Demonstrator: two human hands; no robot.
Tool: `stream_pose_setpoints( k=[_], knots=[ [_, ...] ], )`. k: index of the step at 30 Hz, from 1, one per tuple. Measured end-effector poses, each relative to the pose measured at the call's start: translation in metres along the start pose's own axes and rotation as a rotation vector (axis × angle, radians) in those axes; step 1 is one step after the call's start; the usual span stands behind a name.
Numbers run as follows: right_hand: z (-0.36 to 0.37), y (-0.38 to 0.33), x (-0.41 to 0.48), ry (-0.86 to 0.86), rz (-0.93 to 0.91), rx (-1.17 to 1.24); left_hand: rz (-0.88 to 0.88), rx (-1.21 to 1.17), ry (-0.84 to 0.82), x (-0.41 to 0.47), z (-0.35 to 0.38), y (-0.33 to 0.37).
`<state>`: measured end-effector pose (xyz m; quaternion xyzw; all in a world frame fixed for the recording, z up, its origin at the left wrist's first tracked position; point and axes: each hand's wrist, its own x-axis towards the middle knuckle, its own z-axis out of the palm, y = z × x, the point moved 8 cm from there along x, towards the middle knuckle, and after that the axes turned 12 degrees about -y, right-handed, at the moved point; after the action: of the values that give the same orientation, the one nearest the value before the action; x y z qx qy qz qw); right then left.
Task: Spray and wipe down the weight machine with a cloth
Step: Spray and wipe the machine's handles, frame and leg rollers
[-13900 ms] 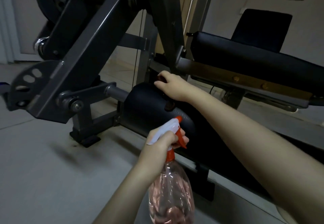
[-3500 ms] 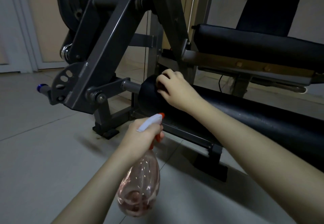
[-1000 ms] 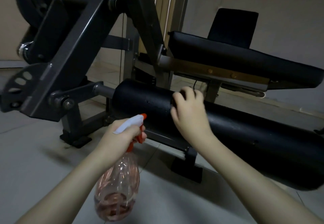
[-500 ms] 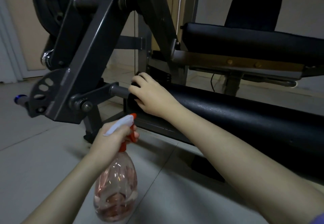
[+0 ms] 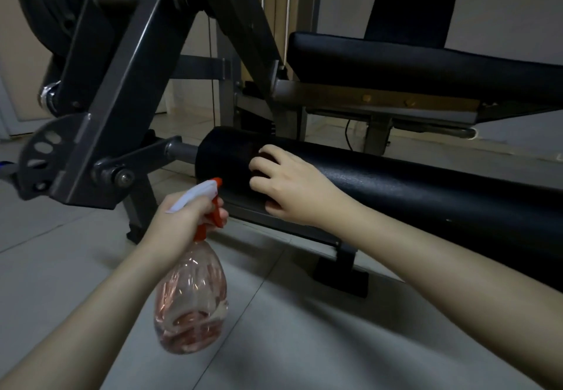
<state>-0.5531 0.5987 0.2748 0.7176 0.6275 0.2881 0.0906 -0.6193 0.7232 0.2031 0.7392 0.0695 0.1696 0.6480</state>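
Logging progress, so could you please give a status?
Left hand grips spray bottle. Right hand holds dark cloth against roller pad. Nothing seen blocking.
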Motion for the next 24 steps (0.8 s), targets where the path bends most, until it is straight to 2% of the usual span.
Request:
stream_pose_setpoints(
  k=[2,4,7,10,16,19,24],
  knots=[
    [-0.002,0.001,-0.012,-0.019,0.003,-0.004,0.055,-0.052,0.041,-0.006,0.007,0.012],
    [-0.004,0.003,-0.022,-0.031,0.016,-0.004,0.067,-0.064,0.006,-0.006,0.017,0.021],
    [-0.005,0.006,-0.038,-0.044,0.040,-0.019,-0.084,-0.062,-0.006,0.010,0.008,-0.001],
    [-0.008,0.007,-0.052,-0.056,0.064,-0.046,-0.055,0.026,-0.091,0.023,0.019,-0.006],
    [-0.020,0.018,-0.092,-0.044,0.138,-0.063,-0.012,-0.074,-0.033,0.013,0.036,0.012],
    [-0.028,0.026,-0.113,-0.008,0.185,-0.056,-0.118,-0.074,-0.099,0.029,0.047,-0.009],
    [-0.037,0.039,-0.134,0.014,0.288,-0.018,-0.193,-0.131,-0.107,0.059,0.073,-0.027]
  ],
)
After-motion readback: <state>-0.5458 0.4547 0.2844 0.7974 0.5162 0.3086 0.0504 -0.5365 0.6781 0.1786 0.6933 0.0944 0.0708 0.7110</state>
